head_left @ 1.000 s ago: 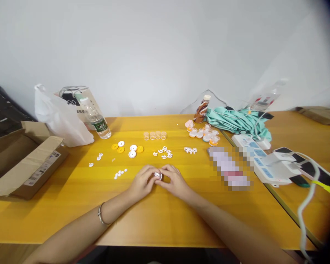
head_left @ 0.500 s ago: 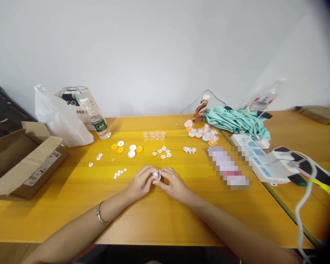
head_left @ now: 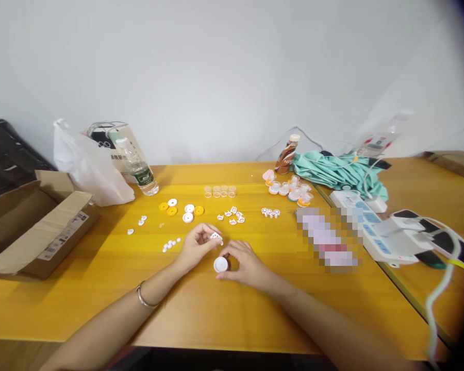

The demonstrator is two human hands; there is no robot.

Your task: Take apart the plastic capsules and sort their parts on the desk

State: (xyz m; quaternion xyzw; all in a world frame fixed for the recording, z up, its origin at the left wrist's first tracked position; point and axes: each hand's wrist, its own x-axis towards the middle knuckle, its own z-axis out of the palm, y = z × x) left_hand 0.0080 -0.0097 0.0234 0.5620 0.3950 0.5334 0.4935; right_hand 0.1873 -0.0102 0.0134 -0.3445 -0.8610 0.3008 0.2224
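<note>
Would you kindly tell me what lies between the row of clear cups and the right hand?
In the head view, a cluster of small white openwork pieces lies between the clear cups and the right hand.

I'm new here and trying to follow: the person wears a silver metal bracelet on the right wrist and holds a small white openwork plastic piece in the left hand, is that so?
Wrong side: the head view shows the silver metal bracelet on the left wrist. The left hand does hold the small white openwork plastic piece.
</note>
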